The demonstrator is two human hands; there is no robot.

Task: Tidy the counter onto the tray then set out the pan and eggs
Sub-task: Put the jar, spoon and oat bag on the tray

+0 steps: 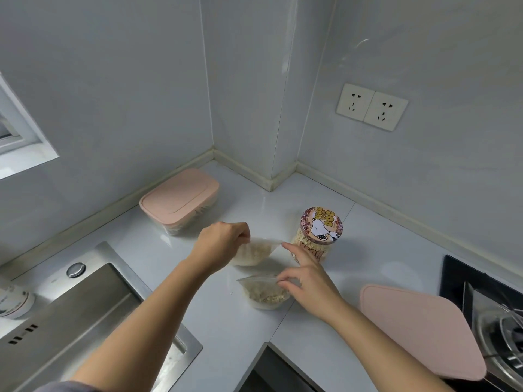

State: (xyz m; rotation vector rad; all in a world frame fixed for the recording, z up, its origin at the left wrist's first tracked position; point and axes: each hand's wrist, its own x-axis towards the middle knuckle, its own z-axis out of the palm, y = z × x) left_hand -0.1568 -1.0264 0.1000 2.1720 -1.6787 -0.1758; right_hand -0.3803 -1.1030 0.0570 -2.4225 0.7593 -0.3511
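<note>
Two clear plastic bags of pale grain sit mid-counter. My left hand (223, 244) pinches the top edge of the farther bag (256, 251) and holds it slightly raised. My right hand (307, 281) pinches the top of the nearer bag (266, 295), which rests on the counter, with its index finger stretched out toward the farther bag. Just behind stands a clear jar (318, 236) with a cartoon dog lid. A flat pink tray (418, 329) lies at the right, near the stove.
A pink-lidded clear box (179, 200) stands at the back left against the wall. A steel sink (82, 321) fills the left side, with a white bottle (14, 302) on its edge. A black gas stove (489, 312) is at the right. Two sockets (372, 106) are on the wall.
</note>
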